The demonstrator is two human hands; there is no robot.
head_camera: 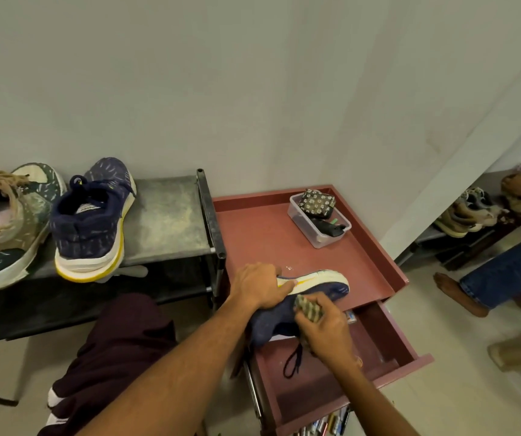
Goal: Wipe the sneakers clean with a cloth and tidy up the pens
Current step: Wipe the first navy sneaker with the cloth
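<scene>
Sneaker (pixel 322 281): left hand (pixel 259 287) grips its sole, right hand (pixel 327 333) clutches striped cloth (pixel 310 308) against its upper.

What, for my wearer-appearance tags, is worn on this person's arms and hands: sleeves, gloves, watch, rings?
Both forearms are bare as far as the frame shows: no sleeves, no gloves. The left hand shows no watch, band or ring. The right hand seems to have a thin orange thread at its wrist, too blurred to be sure; no ring shows.

grey wall (pixel 253 73), pale floor (pixel 441 404), metal rack (pixel 171 215) beside red cabinet (pixel 253 234).
</scene>
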